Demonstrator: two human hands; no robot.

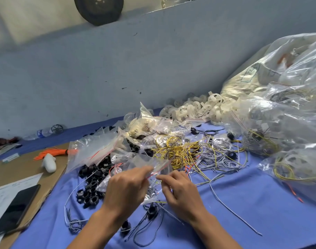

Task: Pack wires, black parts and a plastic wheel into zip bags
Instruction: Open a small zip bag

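Both hands hold a small clear zip bag [159, 167] with a red zip line, just above the blue cloth. My left hand [126, 189] pinches its top edge from the left, and my right hand [178, 189] pinches it from the right. What is inside the bag is blurred. A pile of black parts [94, 184] lies left of my hands. Yellow and grey wires [186, 153] tangle behind the bag. White plastic wheels [193, 108] are heaped at the back. Loose black wires [150, 229] with black parts lie under my wrists.
A stack of empty zip bags [94, 150] lies at the left. Large clear sacks of packed goods [286, 108] fill the right side. On the brown board [26, 166] at the left lie a phone [15, 211], papers, orange wires [53, 151] and a white piece.
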